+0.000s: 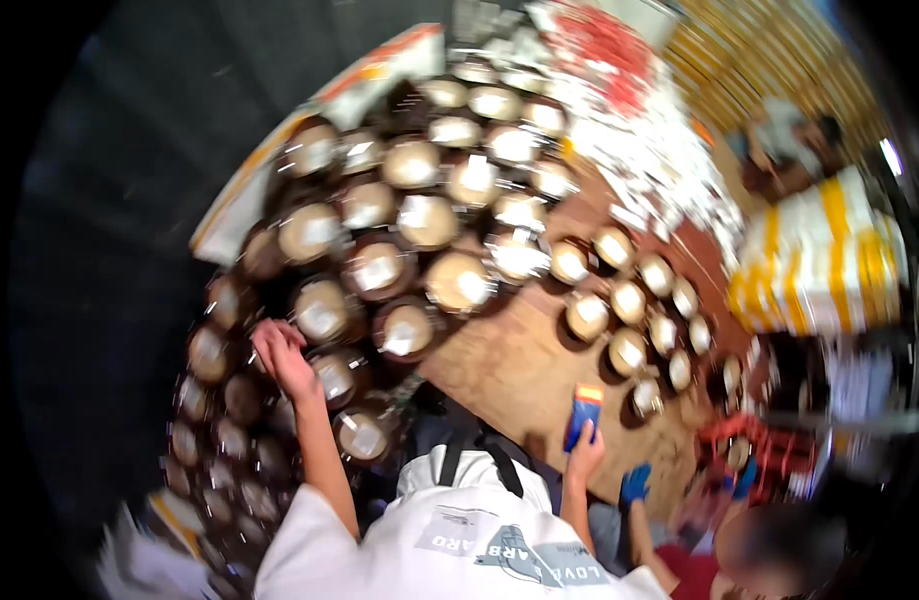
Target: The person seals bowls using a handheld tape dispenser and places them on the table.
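Observation:
Many dark round jars with pale round tops fill the left and centre, blurred by motion. My left hand [285,358] reaches over the jars at the left, close to one jar [322,310]; its fingers are smeared, and whether they grip anything is hidden. In my right hand [585,452] is a blue and orange tool [584,414], held upright over the brown board [500,350]. Smaller jars with pale tops [628,301] stand in a group on the board beyond that hand.
A co-worker's blue-gloved hand [635,484] is beside my right arm. Another person [788,145] sits at the upper right, near a white bundle with yellow bands [820,262]. White and red pieces [620,90] are heaped at the top. A red crate [780,447] is at the lower right.

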### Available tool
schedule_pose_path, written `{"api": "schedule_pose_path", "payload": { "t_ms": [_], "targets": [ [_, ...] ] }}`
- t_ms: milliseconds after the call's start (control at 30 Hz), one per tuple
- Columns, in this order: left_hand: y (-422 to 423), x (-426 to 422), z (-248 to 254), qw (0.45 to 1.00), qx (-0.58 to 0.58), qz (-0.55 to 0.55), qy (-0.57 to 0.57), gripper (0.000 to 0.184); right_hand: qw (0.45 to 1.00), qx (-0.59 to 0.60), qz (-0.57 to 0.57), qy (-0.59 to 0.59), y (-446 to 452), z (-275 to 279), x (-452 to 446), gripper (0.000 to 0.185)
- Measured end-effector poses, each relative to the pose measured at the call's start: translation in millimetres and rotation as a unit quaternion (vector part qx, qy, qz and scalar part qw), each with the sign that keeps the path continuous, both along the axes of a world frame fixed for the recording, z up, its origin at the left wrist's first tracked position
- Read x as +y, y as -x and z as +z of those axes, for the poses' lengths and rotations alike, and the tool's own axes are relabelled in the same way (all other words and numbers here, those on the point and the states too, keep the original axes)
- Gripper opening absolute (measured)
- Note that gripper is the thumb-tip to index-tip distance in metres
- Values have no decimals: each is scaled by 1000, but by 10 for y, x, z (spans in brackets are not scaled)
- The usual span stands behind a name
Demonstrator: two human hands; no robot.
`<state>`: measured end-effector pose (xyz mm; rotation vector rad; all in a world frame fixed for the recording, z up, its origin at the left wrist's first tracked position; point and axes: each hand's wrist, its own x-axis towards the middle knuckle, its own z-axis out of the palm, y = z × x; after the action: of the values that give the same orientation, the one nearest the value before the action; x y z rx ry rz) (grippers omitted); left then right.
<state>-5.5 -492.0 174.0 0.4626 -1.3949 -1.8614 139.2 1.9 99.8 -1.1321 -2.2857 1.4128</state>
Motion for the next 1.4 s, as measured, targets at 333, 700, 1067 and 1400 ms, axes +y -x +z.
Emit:
{"api": "schedule_pose_path", "payload": {
  "t_ms": [333,700,1067,1400],
  "targets": [
    [556,4033,-2450,701,-464,-515,-166,63,978,-9,-143,150,-375,22,237,38],
    [730,4540,-3325,743,-445,-488,-106,38,967,-26,-173,186,-745,-17,575,35],
    [-487,3833,-2443,665,-577,-474,-21,42,986,-124,26,-108,-399,-836,898,33],
    [-440,3832,-2204,649,-583,-449,-193,67,931,39,212,-294,1084,-1199,888,32]
  ]
}}
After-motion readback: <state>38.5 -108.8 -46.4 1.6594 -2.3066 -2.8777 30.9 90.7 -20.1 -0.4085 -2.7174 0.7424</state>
